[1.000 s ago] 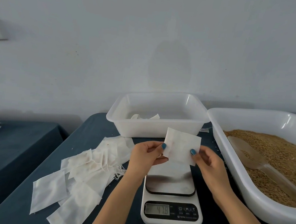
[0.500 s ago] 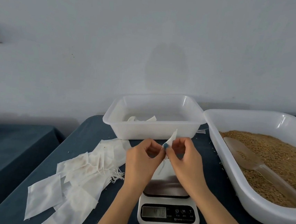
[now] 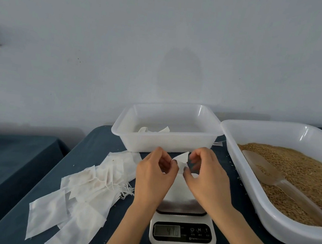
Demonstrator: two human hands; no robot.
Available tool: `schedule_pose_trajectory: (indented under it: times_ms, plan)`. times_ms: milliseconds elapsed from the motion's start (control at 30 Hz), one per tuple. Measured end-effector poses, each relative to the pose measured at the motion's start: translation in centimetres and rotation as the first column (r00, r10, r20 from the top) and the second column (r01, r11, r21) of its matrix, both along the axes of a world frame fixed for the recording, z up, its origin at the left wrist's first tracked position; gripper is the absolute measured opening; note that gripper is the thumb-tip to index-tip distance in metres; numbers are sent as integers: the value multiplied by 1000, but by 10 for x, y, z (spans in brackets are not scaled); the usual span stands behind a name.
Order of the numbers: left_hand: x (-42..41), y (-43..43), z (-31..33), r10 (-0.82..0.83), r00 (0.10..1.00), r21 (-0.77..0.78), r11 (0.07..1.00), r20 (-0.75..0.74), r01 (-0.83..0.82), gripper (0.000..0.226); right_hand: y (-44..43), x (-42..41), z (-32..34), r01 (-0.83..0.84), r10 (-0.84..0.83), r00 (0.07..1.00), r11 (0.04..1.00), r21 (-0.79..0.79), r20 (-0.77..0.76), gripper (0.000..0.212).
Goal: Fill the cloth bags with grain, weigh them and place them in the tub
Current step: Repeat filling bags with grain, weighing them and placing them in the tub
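The left hand and the right hand each pinch a top edge of one cloth bag between thumb and curled fingers. The bag hangs between them, over the scale. The tub stands just beyond their fingertips.

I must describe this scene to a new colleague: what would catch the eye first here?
First, the left hand and right hand at the centre, whose fingers pinch a small white cloth bag above the white digital kitchen scale. Next, the big white plastic tub on the right, holding brown grain, and the pile of flat white cloth bags on the left.
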State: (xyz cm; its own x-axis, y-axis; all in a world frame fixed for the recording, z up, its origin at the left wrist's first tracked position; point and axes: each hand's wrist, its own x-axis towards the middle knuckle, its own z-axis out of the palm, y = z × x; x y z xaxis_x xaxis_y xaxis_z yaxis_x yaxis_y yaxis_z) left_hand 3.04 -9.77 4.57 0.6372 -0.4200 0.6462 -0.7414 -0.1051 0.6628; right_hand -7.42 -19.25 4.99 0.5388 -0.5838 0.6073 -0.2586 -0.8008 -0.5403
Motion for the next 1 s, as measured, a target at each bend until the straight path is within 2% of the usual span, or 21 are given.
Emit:
schedule_pose_trajectory:
  times_ms: [100,167,400,500,600,667,767,867,1000]
  plan:
    - [1,0,0,-62,994,-17,998,-86,61,20,6,-5,1,-115,105,993,935,-336,-48,29]
    - [2,0,0,-94,989,-23,996,-113,92,20,6,-8,2,-122,96,992,874,-470,-80,32]
    - [4,1,2,-162,945,-89,986,-284,142,14,-3,-14,2,-96,8,989,796,-597,-148,28]
    - [3,2,5,-209,927,-106,977,-311,185,13,-5,-14,3,-91,-4,988,792,-603,-155,21]
    - [2,4,10,-345,877,-147,938,-335,313,2,-4,-13,6,-73,18,994,836,-543,-107,10]
    - [4,10,11,-473,824,-136,881,-312,454,22,-5,-13,9,-79,52,996,878,-472,-69,9]
    - [10,18,12,-609,742,61,760,-281,647,64,-8,-16,13,-144,131,990,912,-383,-60,12]
    - [11,15,10,-586,770,216,741,-253,635,77,-9,-19,16,-230,210,973,916,-329,-96,16]
    - [11,12,5,-503,823,251,788,-265,563,56,-7,-21,18,-280,243,958,909,-309,-154,18]
